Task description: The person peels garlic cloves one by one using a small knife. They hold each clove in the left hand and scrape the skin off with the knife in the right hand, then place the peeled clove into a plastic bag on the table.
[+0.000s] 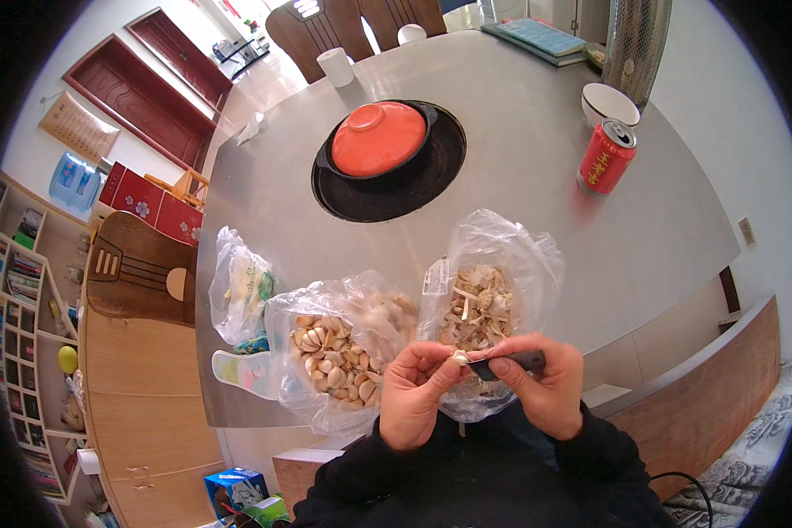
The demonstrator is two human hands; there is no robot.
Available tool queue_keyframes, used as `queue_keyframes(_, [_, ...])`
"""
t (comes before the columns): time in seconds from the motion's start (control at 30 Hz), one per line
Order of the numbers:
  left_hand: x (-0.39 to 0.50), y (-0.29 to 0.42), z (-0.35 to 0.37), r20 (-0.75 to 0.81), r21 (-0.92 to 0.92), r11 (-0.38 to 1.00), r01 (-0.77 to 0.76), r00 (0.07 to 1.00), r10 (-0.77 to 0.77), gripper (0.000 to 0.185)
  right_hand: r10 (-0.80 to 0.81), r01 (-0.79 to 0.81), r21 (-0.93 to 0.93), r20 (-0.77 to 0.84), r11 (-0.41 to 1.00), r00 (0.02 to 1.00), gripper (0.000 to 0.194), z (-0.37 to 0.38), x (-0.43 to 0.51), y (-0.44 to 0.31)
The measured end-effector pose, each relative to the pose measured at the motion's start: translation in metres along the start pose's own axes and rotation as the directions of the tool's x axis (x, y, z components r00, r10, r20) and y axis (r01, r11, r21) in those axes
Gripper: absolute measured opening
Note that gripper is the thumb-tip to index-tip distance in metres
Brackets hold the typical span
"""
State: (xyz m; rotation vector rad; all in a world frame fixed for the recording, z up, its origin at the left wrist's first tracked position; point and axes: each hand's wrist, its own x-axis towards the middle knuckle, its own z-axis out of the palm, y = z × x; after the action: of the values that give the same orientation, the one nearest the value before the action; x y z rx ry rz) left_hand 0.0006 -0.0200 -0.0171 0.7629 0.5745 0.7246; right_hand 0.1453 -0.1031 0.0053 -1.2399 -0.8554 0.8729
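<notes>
Pinched between the fingertips of my left hand (419, 389) is a garlic clove (461, 358). My right hand (544, 383) grips a small knife (525, 362) with a dark handle, its dark blade against the clove. Both hands are over the near edge of a clear plastic bag of garlic skins and stalks (478, 307). Left of it lies another open plastic bag (369, 284), which holds many garlic cloves (336, 363). My left wrist is beside that bag's right side.
On the grey table (257, 191) stands a red-lidded pot (383, 138) in a round black recess. A red drink can (607, 158) and a white bowl (609, 105) are at the right. A crumpled plastic bag (237, 284) and a pale shoe insole (245, 373) lie at the left.
</notes>
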Motion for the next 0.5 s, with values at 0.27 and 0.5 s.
queue_keyframes(0.27, [-0.0002,0.0,-0.0009,0.011,0.03,0.999,-0.017,1.0,0.017,0.015,-0.097,0.093,-0.056,-0.066,0.994,0.993,0.013,0.0032,-0.0028,0.0028])
queue_keyframes(0.5, [-0.0011,-0.0006,-0.001,0.015,0.029,1.0,-0.012,1.0,0.011,0.015,-0.146,0.135,-0.105,-0.106,0.985,0.984,0.012,0.0047,-0.0042,0.0029])
